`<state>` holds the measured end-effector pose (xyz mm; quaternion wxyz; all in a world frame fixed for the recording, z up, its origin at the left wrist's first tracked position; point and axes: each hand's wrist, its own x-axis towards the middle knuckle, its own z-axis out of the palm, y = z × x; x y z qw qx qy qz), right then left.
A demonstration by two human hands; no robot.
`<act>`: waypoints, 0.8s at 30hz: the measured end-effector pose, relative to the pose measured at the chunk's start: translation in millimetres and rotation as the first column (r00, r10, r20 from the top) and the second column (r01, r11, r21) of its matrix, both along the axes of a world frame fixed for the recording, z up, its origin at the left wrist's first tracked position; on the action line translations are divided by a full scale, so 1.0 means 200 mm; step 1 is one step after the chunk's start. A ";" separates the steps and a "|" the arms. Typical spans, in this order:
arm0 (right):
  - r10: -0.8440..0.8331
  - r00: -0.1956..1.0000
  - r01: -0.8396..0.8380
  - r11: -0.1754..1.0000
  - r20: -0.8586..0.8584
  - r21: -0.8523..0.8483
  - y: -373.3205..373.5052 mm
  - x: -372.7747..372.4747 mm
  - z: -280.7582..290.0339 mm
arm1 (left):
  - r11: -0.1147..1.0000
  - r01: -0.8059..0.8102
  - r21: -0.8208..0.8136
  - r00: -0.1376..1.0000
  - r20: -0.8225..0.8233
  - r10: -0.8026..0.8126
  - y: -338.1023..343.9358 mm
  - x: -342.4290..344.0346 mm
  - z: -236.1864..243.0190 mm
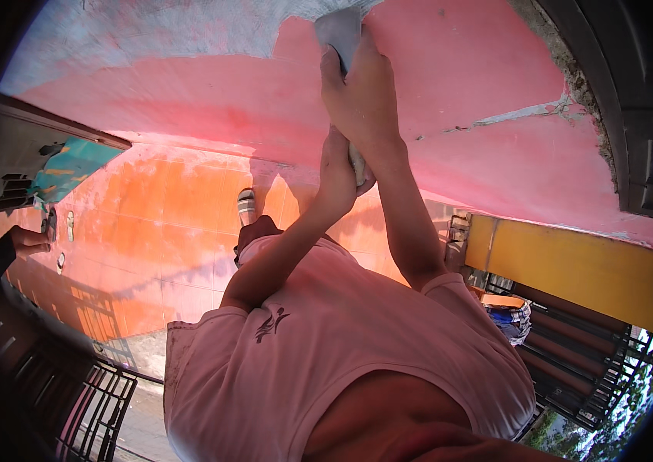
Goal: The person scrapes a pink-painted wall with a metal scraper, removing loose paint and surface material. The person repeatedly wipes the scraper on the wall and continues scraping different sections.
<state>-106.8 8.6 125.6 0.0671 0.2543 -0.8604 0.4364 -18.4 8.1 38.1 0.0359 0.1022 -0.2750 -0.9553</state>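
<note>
My right hand [366, 96] is closed around a grey flat-bladed scraper [339, 32], its blade lying against the pink wall [449, 61] at a ragged border with a blue-grey patch [180, 35]. Just below it, next to my right wrist, my left hand [339, 171] is curled around a pale lump [357, 163] that looks like putty. Most of that lump is hidden by the fingers and the right forearm. The scraper's grip is covered by my right hand.
Orange tiles [149, 223] cover the floor, where my sandalled foot [246, 202] shows. Another person's foot [30, 242] and loose slippers [70, 225] are at left. A dark frame [634, 100] edges the wall at right, above a yellow panel [573, 262]. Metal railings [103, 400] stand lower left.
</note>
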 end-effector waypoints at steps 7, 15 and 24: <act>-0.050 0.992 0.057 0.997 -0.115 0.059 -0.07 0.02 -0.02 | 0.999 -0.043 -0.013 0.998 0.040 0.043 -0.07 0.00 0.04; -0.031 0.978 0.049 0.995 -0.207 0.084 -0.16 0.01 -0.07 | 0.998 -0.038 0.041 0.997 -0.061 0.040 -0.15 0.00 0.01; -0.023 0.999 0.018 0.981 -0.023 -0.194 -0.07 0.02 -0.10 | 0.991 0.026 -0.132 0.993 -0.112 -0.041 -0.13 0.03 -0.04</act>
